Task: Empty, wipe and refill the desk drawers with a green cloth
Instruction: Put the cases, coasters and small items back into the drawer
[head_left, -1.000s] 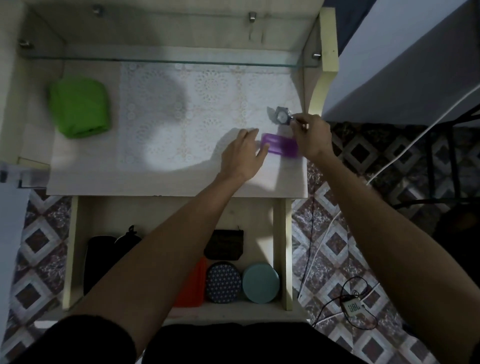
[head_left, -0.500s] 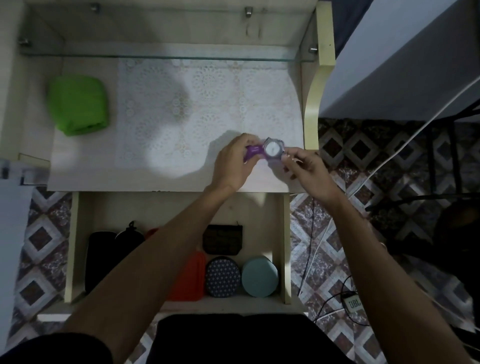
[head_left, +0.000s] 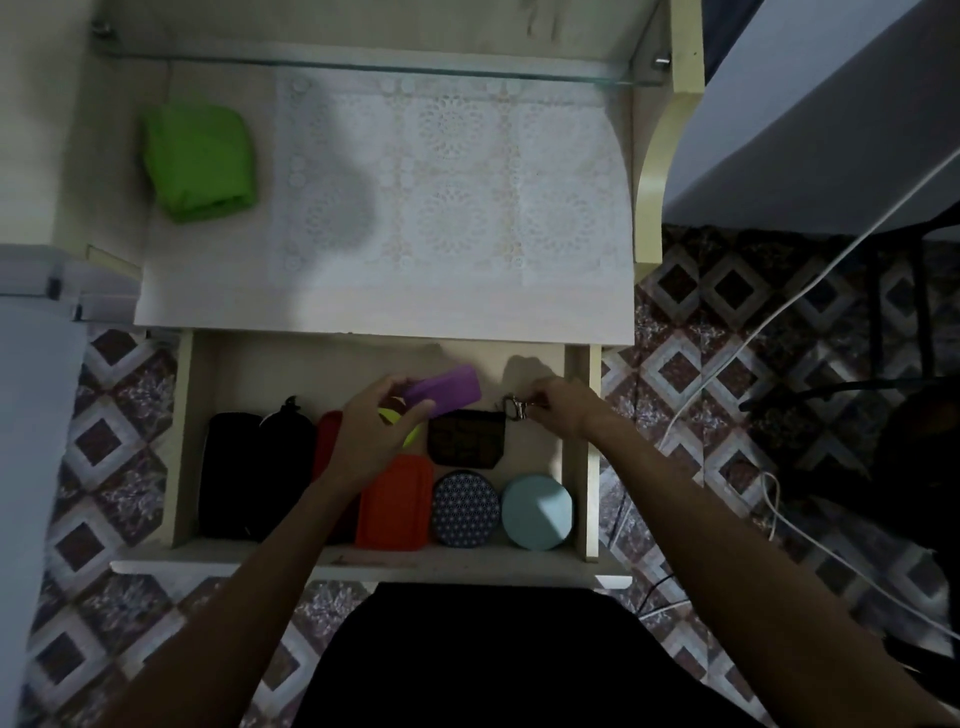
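Note:
The open drawer juts out below the desk top. My left hand grips a purple case over the middle of the drawer. My right hand pinches a small metal watch-like piece above the drawer's right side. Inside lie black pouches, a red case, a dark wallet, a patterned round tin, a teal round tin and something yellow-green under my left hand. The folded green cloth sits on the desk's left.
A white lace mat covers the desk top under a glass shelf. White cables trail over the patterned floor tiles at the right. A pale cabinet edge stands at the left.
Both hands came down from the desk top to above the open drawer, carrying the purple case and the metal piece. The camera view tilted down with them.

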